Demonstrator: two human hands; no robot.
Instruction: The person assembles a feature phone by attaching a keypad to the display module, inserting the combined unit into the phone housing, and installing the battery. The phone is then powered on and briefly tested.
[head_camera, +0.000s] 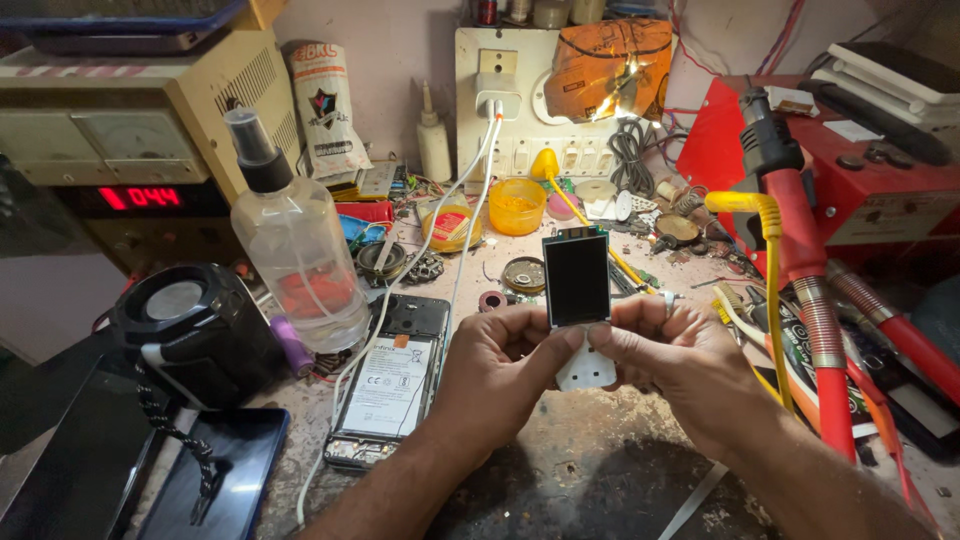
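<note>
Both my hands hold up a small rectangular display module (576, 278) with a dark screen, upright above the workbench. My left hand (497, 362) pinches its lower left edge. My right hand (668, 360) grips the lower right side. A white plastic piece (586, 369) hangs below the screen between my thumbs. An opened phone with its battery exposed (392, 384) lies flat just left of my left hand.
A clear spray bottle (297, 240) and a black round speaker (192, 322) stand at left, with a dark phone (222, 470) in front. A red-handled soldering tool (800, 250) rises at right. Yellow pots (517, 206), cables and small parts crowd the back by a switchboard (520, 100).
</note>
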